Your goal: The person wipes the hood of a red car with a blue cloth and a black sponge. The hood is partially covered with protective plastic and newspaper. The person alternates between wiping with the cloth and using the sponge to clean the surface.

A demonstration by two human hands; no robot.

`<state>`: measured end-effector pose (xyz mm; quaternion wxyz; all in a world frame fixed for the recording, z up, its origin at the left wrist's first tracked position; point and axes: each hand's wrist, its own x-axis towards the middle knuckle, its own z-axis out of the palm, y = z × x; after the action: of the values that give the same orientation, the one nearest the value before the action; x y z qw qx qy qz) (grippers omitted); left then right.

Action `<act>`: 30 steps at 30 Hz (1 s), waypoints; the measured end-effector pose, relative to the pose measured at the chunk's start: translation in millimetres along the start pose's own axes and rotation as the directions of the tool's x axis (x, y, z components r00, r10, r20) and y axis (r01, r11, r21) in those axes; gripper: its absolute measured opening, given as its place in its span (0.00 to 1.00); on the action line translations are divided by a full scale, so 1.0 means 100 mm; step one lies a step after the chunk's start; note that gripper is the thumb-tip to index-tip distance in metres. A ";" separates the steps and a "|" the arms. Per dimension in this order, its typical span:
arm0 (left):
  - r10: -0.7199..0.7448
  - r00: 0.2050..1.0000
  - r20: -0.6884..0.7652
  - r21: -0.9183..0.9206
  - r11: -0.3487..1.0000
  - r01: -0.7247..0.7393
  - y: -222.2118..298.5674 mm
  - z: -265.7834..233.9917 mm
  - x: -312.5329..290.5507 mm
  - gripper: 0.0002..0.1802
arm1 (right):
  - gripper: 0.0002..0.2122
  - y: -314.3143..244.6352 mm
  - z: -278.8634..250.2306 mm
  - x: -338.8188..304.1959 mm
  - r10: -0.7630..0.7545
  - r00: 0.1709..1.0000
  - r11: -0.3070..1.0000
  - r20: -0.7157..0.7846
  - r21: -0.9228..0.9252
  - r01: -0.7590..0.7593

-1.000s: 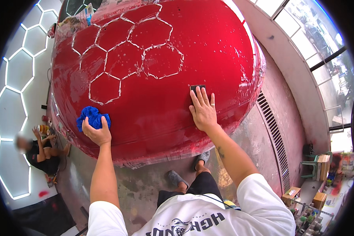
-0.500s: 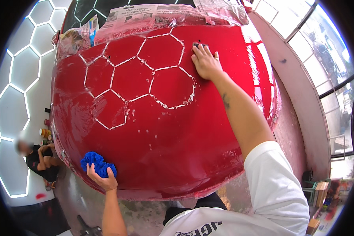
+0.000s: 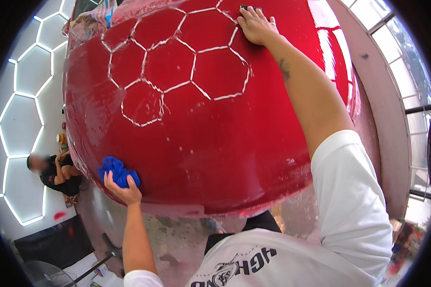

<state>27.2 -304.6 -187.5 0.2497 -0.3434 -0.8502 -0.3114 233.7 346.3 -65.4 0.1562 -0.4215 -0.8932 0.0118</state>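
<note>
The glossy red car hood (image 3: 234, 143) spreads out before me, its wet surface mirroring white hexagon lights. My right hand (image 3: 257, 27) lies flat near its far side with my arm stretched out. Under those fingertips shows a small dark block (image 3: 250, 7), pressed to the paint; the fingers hide most of it. At the hood's near left edge my left hand (image 3: 124, 186) grips a crumpled blue cloth (image 3: 118, 171), thumb and fingers curled round it. The cloth rests against the hood.
Pink-stained masking sheet (image 3: 139, 10) covers the hood's far edge. A person (image 3: 60, 174) in dark clothes sits low at the left, by a lit hexagon wall (image 3: 21, 115). A stand with a dark bar (image 3: 111, 248) is at lower left. Windows (image 3: 419, 124) line the right side.
The whole view has shifted, so the hood and both hands sit higher in it and more floor shows below. Both hands keep hold of the cloth and the dark block.
</note>
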 end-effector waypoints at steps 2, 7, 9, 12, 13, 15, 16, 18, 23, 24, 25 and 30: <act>0.022 1.000 -0.005 -0.020 1.000 -0.022 -0.01 0.00 0.00 0.39 | 0.27 -0.16 -0.07 -0.73 -0.029 0.998 1.000 -0.051 -0.001 0.029; 0.041 0.997 -0.061 0.003 0.999 -0.041 -0.13 -0.03 -0.02 0.40 | 0.28 -0.84 -0.19 -3.04 -0.014 1.000 1.000 -0.008 0.019 0.014; 0.040 0.998 -0.049 0.011 0.999 -0.039 -0.14 -0.07 0.00 0.42 | 0.29 -1.10 -0.20 -3.98 -0.007 1.000 1.000 -0.002 0.031 0.007; 0.029 1.000 -0.006 -0.017 0.999 -0.030 -0.13 -0.07 0.04 0.43 | 0.32 -1.35 -0.13 -5.21 0.030 0.994 0.995 0.101 0.090 -0.040; 0.027 0.999 0.021 -0.040 0.999 -0.026 -0.07 -0.03 0.08 0.43 | 0.32 -1.34 -0.02 -5.55 0.047 0.993 0.993 0.110 0.106 -0.058; 0.033 0.998 0.048 -0.064 0.998 -0.030 -0.08 -0.04 0.13 0.43 | 0.33 -1.33 0.08 -5.87 0.050 0.990 0.990 0.132 0.125 -0.067; 0.042 0.998 0.040 -0.071 0.997 -0.039 -0.16 -0.05 0.21 0.43 | 0.33 -1.33 0.07 -5.88 0.036 0.990 0.990 0.135 0.134 -0.054; 0.055 0.998 0.009 -0.085 0.995 -0.054 -0.33 -0.01 0.40 0.41 | 0.33 -1.32 -0.05 -5.69 0.004 0.988 0.995 0.152 0.094 -0.019; 0.068 0.996 -0.063 -0.030 0.997 -0.070 -0.67 0.05 0.81 0.37 | 0.31 -1.13 -0.21 -4.36 -0.071 0.996 0.997 0.058 0.044 0.069; 0.062 0.996 -0.066 -0.021 0.998 -0.063 -0.69 0.08 0.82 0.36 | 0.30 -1.07 -0.23 -3.98 -0.065 0.995 0.997 0.069 0.035 0.063; 0.064 0.996 -0.068 -0.026 0.997 -0.066 -0.71 0.08 0.80 0.35 | 0.30 -1.02 -0.24 -3.56 -0.064 0.995 0.998 0.073 0.029 0.062; 0.029 0.999 -0.037 -0.043 0.999 -0.031 -0.72 0.08 0.74 0.35 | 0.30 -0.73 -0.33 -1.37 -0.022 0.985 0.996 0.170 -0.079 0.035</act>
<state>-74.9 -308.3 -171.0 0.2620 -0.3558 -0.8333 -0.3323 269.7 192.1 -60.0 0.0630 -0.4122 -0.9089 0.0087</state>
